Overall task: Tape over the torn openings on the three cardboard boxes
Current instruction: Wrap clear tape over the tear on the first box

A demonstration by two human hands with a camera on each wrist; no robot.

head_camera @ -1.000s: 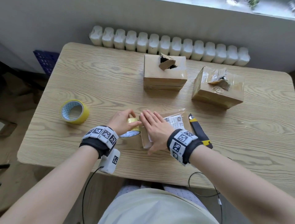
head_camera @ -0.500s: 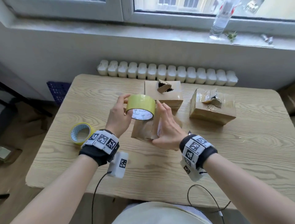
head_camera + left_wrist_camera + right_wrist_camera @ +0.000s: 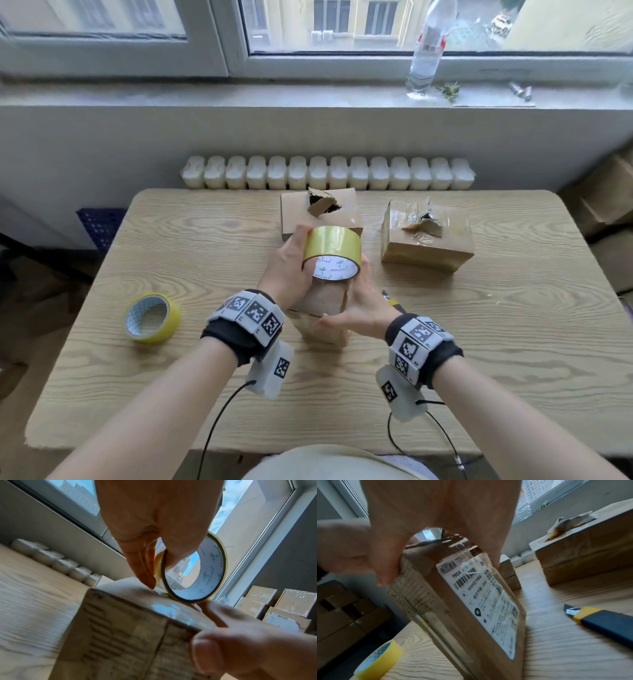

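A person stands a small box (image 3: 323,298) on end on the wooden bench (image 3: 513,335). The right hand (image 3: 363,301) holds its side, thumb and fingers curled round the top edge. The left hand (image 3: 286,270) pinches a tape roll (image 3: 332,251), thumb through the core, touching the box top. Two torn boxes (image 3: 320,214) (image 3: 426,236) sit behind. A second roll (image 3: 152,317) lies left, a knife (image 3: 604,622) right.

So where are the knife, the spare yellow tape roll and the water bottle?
Utility knife (image 3: 597,620), right wrist view, on its dark handle.
Spare tape roll (image 3: 173,318), head view, on its yellow outer band.
Water bottle (image 3: 424,58), head view, on its clear body.
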